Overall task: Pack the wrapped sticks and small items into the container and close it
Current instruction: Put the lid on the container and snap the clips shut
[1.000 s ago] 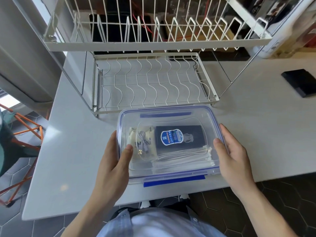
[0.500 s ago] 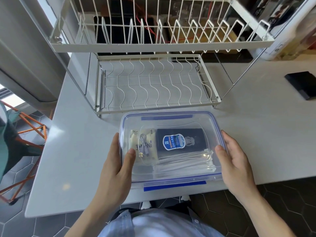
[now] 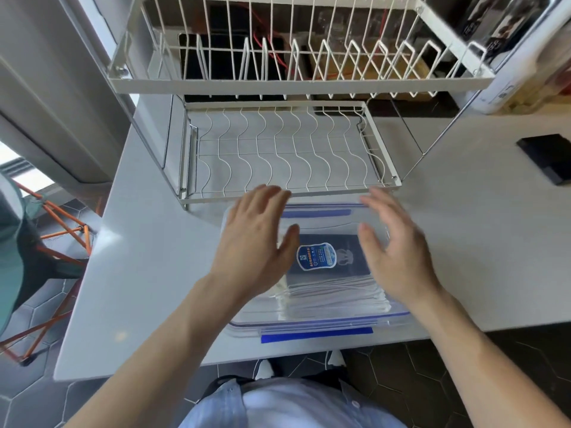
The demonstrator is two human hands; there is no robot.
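A clear plastic container (image 3: 398, 315) with its lid on and blue latch strips sits at the counter's near edge. Through the lid I see a dark packet with a blue label (image 3: 327, 257) and a stack of white wrapped sticks (image 3: 336, 298) in front of it. My left hand (image 3: 253, 242) lies flat over the lid's left half, fingers spread toward the far edge. My right hand (image 3: 392, 245) hovers over the right half, fingers apart. Neither hand holds anything. The items on the container's left side are hidden under my left hand.
A white two-tier wire dish rack (image 3: 287, 149) stands directly behind the container, its lower shelf close to my fingertips. A flat black object (image 3: 550, 157) lies at the right on the white counter (image 3: 148, 273). Orange chair legs (image 3: 58, 223) show at the left, below the counter edge.
Both hands left the container's left and right sides and moved up over the lid toward its far edge. The container stays in place.
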